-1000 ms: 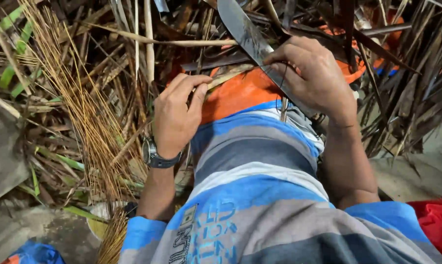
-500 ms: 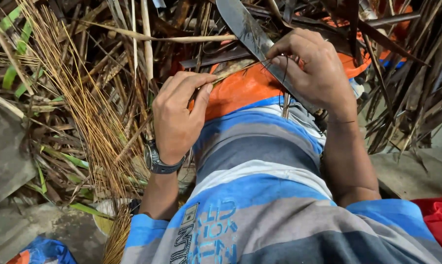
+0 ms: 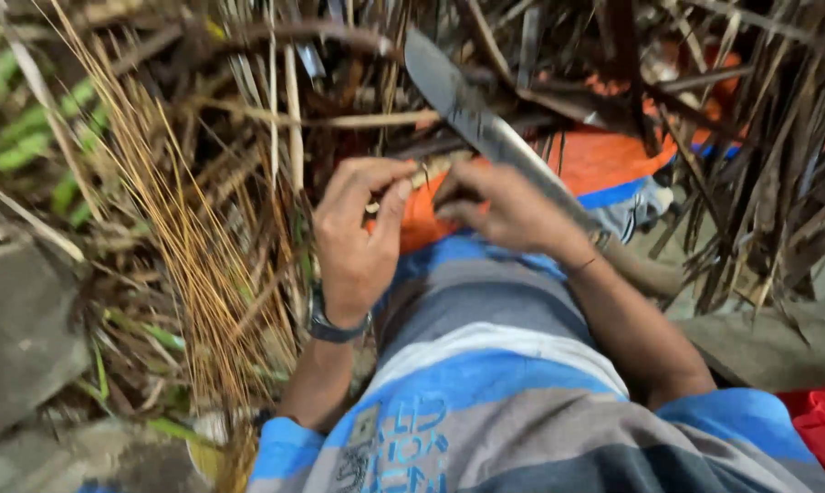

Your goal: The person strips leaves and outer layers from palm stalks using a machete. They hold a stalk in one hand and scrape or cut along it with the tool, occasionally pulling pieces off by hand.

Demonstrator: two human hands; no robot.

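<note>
My left hand (image 3: 358, 233), with a watch on its wrist, pinches the near end of a thin dry leaf strip (image 3: 423, 173) over my lap. My right hand (image 3: 504, 205) is closed on the same strip just to the right, its fingers almost touching my left hand. A long dark knife blade (image 3: 472, 119) slants from the upper middle down past my right hand; whether that hand grips its handle is hidden. The view is blurred.
A bundle of thin golden leaf ribs (image 3: 189, 246) leans at the left. Dry brown palm fronds (image 3: 759, 183) pile up ahead and at the right. Orange cloth (image 3: 600, 155) covers my knee. A grey slab (image 3: 20, 338) lies at the left, red fabric (image 3: 819, 424) at the lower right.
My right hand slid left along the strip until it nearly meets my left hand. The camera dipped and shifted, so the scene moved in view and blurred.
</note>
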